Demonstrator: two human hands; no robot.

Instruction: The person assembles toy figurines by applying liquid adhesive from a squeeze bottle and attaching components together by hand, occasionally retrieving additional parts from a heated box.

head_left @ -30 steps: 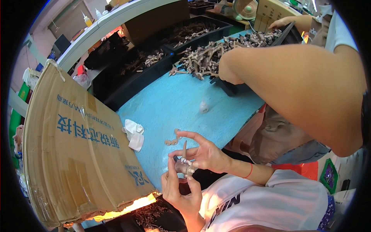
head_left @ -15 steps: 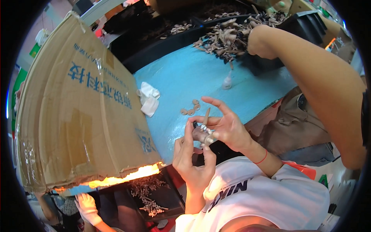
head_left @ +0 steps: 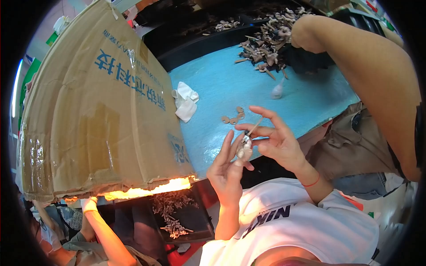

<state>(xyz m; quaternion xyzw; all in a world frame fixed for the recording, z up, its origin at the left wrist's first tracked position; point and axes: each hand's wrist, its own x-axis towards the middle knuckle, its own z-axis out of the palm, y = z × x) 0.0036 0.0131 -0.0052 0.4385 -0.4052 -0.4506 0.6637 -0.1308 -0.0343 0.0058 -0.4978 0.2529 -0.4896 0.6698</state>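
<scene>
Between my hands is a small pale figurine with a dark top and a wide rounded bottom end. My left hand grips its lower part, thumb in front and fingers behind. Around the upper part are the thumb and fingers of my right hand, its index finger stretched out. A thin light stick slants up from the figurine's top past the right fingers; whether it is fixed to the figurine I cannot tell. Just beyond my hands, several small brown discs lie on the blue tabletop.
A large cardboard sheet stands along the left, beside a crumpled white cloth. A small dropper bottle stands farther back. Another person's arm reaches toward a heap of small parts. A black tray of parts sits lower left.
The view has shifted, so the table items sit farther right. In my fingers the figurine has turned more upright, and the stick now leans to the right. A co-worker's arm at lower left reaches farther in.
</scene>
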